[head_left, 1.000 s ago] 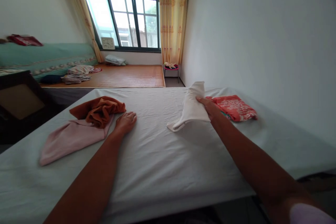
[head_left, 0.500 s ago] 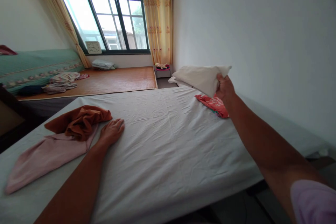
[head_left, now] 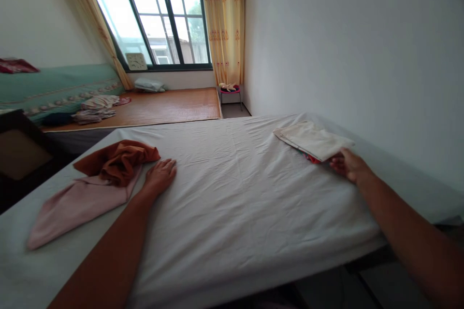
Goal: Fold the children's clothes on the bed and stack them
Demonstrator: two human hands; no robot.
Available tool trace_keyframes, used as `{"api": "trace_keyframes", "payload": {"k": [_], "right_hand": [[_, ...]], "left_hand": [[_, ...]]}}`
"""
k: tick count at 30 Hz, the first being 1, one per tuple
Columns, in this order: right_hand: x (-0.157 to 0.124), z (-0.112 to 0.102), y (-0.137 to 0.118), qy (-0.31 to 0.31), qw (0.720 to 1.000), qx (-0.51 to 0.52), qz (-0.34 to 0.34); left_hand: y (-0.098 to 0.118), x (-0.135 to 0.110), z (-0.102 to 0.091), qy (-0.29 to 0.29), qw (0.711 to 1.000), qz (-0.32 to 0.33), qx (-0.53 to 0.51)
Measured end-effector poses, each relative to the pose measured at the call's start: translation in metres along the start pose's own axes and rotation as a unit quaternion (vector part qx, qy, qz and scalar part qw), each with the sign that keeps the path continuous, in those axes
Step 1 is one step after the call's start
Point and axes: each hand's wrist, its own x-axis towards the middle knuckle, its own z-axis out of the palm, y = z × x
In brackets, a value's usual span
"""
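Observation:
A folded white cloth (head_left: pixel 313 141) lies over the red folded cloth (head_left: pixel 312 158) at the right of the covered table, near the wall. Only a strip of the red one shows beneath it. At the white cloth's near right corner is my right hand (head_left: pixel 348 165), its fingers curled and gripping the edge. My left hand (head_left: pixel 162 174) rests flat on the white sheet (head_left: pixel 217 203), palm down and holding nothing. Just left of it are a crumpled rust-brown cloth (head_left: pixel 119 161) and a pink cloth (head_left: pixel 83 207) partly under the brown one.
Beyond the sheet stands a low bed with a brown mat (head_left: pixel 174 106), with several clothes (head_left: pixel 97 106) and a pillow (head_left: pixel 149 85) on it. A pink stool (head_left: pixel 231 90) stands by the curtain (head_left: pixel 226 24). A dark wooden piece of furniture (head_left: pixel 25 154) is at left; a white wall (head_left: pixel 344 48) borders the right.
My right hand has brought the white cloth down and toward me onto the red cloth. My left hand stays flat on the sheet. The view has shifted slightly.

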Motion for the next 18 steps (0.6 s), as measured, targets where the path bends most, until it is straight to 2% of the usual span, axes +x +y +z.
{"api": "trace_keyframes", "payload": {"k": [2,4,6,8,10,12,14,16,18], "right_hand": [[-0.029,0.023,0.003,-0.079,0.996,-0.052,-0.003],[-0.064,0.054,0.005,-0.223,0.965,-0.126,-0.048],[-0.102,0.090,0.003,-0.363,0.911,-0.177,-0.082],[-0.137,0.127,-0.002,-0.497,0.833,-0.214,-0.115],[-0.167,0.163,-0.007,-0.580,0.756,-0.248,-0.174],[-0.189,0.197,-0.011,-0.615,0.698,-0.271,-0.247],[-0.203,0.228,-0.010,-0.626,0.661,-0.282,-0.303],[-0.210,0.254,-0.005,-0.630,0.645,-0.281,-0.328],[-0.210,0.272,0.002,-0.631,0.650,-0.268,-0.328]], "left_hand": [[0.001,-0.002,-0.001,0.002,1.000,0.000,-0.004],[0.003,-0.005,-0.002,0.008,1.000,-0.004,-0.014],[0.007,-0.009,-0.004,0.019,0.999,-0.009,-0.026],[0.012,-0.014,-0.006,0.031,0.999,-0.009,-0.034],[0.018,-0.020,-0.010,0.038,0.999,-0.005,-0.038],[0.022,-0.029,-0.016,0.034,0.999,0.005,-0.041],[0.021,-0.040,-0.027,0.041,0.998,0.031,-0.033],[0.013,-0.052,-0.041,0.086,0.995,0.052,-0.017],[-0.006,-0.062,-0.058,0.151,0.988,0.030,-0.002]]}}
